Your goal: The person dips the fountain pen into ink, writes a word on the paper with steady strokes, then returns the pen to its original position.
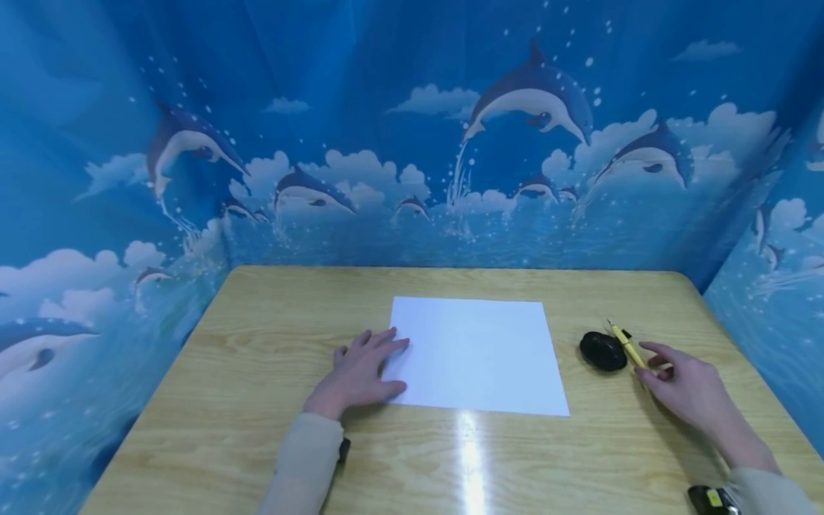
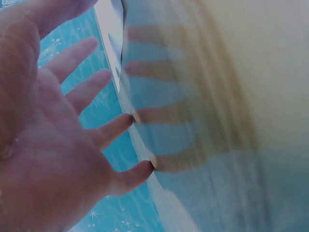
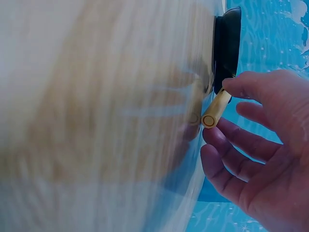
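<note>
A white sheet of paper [image 1: 476, 357] lies flat on the wooden table. My left hand [image 1: 360, 375] rests at its left edge, fingers spread, the thumb and some fingertips over the paper. In the left wrist view, the fingers [image 2: 120, 181] reach down to the glossy tabletop. On the right, a yellow pen [image 1: 624, 341] with a metal tip lies against a glossy black oval object [image 1: 603, 351], tip pointing away. My right hand [image 1: 692, 386] is at the pen's rear end, thumb and fingers loosely on either side of it. The right wrist view shows the pen's round end [image 3: 209, 121] between them.
The light wooden table [image 1: 225, 372] has rounded far corners. Blue cloth printed with dolphins [image 1: 528, 100] hangs behind it and at both sides. A dark device [image 1: 711, 499] is strapped at the right wrist.
</note>
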{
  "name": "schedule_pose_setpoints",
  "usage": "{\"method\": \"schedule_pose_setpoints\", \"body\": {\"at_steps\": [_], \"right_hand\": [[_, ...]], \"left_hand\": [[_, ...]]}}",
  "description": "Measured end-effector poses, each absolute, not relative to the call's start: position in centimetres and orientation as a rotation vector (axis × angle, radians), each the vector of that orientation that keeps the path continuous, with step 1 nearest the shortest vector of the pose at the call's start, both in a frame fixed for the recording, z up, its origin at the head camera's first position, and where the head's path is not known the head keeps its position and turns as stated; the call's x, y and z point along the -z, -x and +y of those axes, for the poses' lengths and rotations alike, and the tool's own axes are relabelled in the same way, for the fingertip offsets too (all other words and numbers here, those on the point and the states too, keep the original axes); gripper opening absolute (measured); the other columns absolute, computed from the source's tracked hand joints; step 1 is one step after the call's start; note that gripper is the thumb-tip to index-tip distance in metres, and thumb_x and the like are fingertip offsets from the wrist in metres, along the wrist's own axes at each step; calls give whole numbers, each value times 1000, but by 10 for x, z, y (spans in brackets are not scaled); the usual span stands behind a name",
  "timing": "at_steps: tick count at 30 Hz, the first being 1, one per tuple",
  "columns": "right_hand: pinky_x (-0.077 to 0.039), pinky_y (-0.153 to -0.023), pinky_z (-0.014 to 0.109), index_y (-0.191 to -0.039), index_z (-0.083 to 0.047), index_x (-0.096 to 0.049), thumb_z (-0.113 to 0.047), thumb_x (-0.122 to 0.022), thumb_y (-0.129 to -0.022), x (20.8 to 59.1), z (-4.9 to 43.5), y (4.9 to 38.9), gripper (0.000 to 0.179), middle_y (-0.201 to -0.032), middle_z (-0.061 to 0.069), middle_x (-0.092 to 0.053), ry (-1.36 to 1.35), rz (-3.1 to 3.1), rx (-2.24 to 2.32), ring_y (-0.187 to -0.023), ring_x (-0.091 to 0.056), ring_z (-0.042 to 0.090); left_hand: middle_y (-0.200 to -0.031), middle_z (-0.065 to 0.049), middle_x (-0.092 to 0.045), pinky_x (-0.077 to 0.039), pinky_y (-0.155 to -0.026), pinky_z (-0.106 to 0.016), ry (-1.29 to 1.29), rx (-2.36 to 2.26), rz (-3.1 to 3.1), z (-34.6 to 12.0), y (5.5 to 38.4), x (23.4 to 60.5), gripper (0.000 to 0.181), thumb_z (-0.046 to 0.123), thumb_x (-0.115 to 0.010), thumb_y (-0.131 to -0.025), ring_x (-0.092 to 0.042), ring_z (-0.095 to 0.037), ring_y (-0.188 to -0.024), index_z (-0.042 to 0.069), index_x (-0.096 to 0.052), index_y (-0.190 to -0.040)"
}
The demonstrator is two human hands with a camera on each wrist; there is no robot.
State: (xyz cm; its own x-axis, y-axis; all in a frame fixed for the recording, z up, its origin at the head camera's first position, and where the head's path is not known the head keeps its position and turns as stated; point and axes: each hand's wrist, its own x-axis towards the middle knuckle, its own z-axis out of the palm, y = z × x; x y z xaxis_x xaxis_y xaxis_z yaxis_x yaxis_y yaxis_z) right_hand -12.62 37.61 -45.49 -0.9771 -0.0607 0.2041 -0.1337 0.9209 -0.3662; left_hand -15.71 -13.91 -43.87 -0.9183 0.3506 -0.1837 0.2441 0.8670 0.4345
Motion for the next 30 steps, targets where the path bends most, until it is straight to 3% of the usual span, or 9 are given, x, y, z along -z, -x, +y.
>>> {"method": "schedule_pose_setpoints", "body": {"at_steps": [9, 16, 30], "right_hand": [[-51, -58, 42, -124, 7, -65, -14, -77, -86, 455, 377, 132, 45, -82, 14, -73, -180, -2955, -540, -66, -65, 18], [-50, -57, 40, -122, 8, -66, -11, -76, -86, 455, 377, 134, 42, -75, 5, -71, -213, -2951, -521, -63, -63, 16], [-47, -57, 34, -116, 9, -68, -3, -76, -83, 453, 378, 130, 36, -75, 6, -70, -185, -2921, -532, -64, -61, 13]], "left_hand": [[-168, 0, -33, -17, -117, -78, -421, -553, 2751, -136, 156, 438, 64, 46, -72, -91, -18, -43, -157, 31, -52, -150], [-168, -2, -34, -16, -117, -79, -399, -547, 2748, -134, 156, 436, 64, 46, -73, -91, -18, -42, -158, 30, -53, -149], [-168, 0, -33, -14, -116, -80, -383, -559, 2744, -134, 154, 436, 63, 46, -74, -91, -16, -40, -158, 31, -53, -149]]}}
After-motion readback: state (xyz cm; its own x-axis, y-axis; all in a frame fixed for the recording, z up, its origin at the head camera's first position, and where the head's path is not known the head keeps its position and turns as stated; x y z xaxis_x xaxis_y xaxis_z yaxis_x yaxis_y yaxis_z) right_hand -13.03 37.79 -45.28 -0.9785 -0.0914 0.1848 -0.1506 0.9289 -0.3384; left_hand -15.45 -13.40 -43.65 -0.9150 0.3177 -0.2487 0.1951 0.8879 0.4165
